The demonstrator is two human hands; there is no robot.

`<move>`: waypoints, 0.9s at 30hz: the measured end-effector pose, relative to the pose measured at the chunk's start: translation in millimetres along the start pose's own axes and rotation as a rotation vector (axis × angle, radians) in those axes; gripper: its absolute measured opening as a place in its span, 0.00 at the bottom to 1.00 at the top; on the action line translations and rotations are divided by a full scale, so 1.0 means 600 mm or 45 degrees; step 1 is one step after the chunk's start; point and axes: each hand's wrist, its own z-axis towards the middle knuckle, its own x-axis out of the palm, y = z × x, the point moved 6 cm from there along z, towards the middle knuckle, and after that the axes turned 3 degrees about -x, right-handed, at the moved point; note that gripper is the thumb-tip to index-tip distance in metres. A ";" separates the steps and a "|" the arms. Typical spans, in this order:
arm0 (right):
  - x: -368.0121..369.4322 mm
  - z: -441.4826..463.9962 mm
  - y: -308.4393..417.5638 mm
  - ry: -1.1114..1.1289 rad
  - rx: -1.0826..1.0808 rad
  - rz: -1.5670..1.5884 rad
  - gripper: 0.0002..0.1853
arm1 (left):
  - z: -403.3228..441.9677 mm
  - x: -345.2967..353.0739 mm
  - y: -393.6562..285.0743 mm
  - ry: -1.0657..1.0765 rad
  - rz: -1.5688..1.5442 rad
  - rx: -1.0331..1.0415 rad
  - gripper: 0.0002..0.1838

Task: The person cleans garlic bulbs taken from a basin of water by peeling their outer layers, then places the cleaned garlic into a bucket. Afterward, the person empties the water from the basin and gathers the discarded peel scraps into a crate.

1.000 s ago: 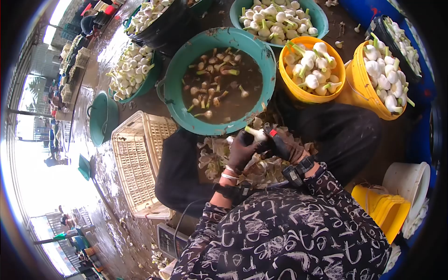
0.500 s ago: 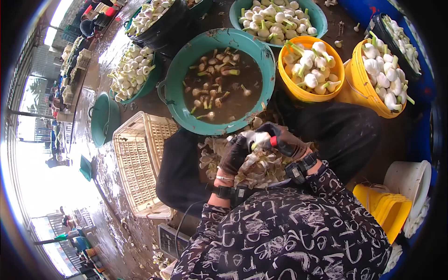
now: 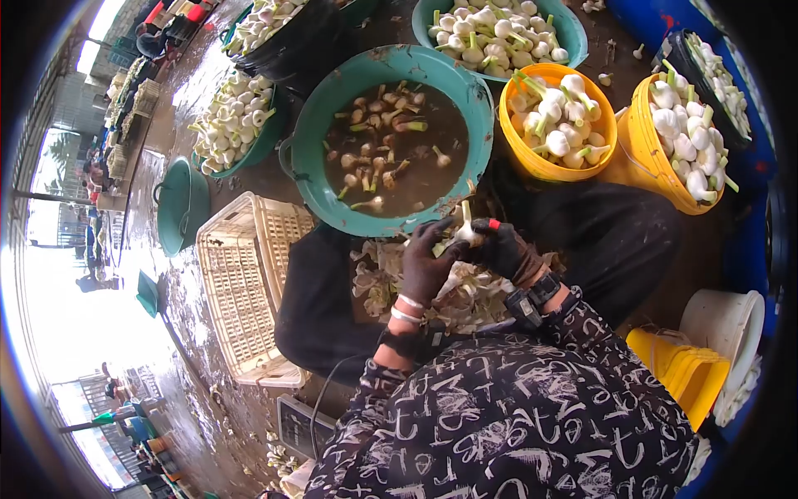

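Note:
A white garlic bulb (image 3: pixel 468 234) with its stem pointing up is held between my two gloved hands, over my lap. My left hand (image 3: pixel 427 264) has its fingers closed around the bulb's left side. On the other side, my right hand (image 3: pixel 504 252) grips the same bulb; a small red patch shows at its fingers, too small to identify. Loose garlic skins (image 3: pixel 386 279) lie heaped below both hands. Just beyond them stands a green tub (image 3: pixel 293 116) of murky water with several unpeeled garlic bulbs (image 3: pixel 366 158) in it.
Two yellow buckets (image 3: pixel 509 137) of peeled garlic stand at the right front. A cream plastic crate (image 3: pixel 237 291) is on my left, near a small green basin (image 3: pixel 184 208). More garlic fills a green basin (image 3: pixel 575 50) at the back. A white bucket (image 3: pixel 723 320) sits at right.
The garlic bulb has turned from lying sideways to stem up, and my hands have shifted slightly away from my body. My left hand has rotated, showing more of its back.

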 end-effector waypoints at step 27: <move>-0.025 -0.011 0.043 -0.179 -0.133 -0.627 0.19 | -0.085 0.020 -0.010 0.861 0.062 -0.215 0.08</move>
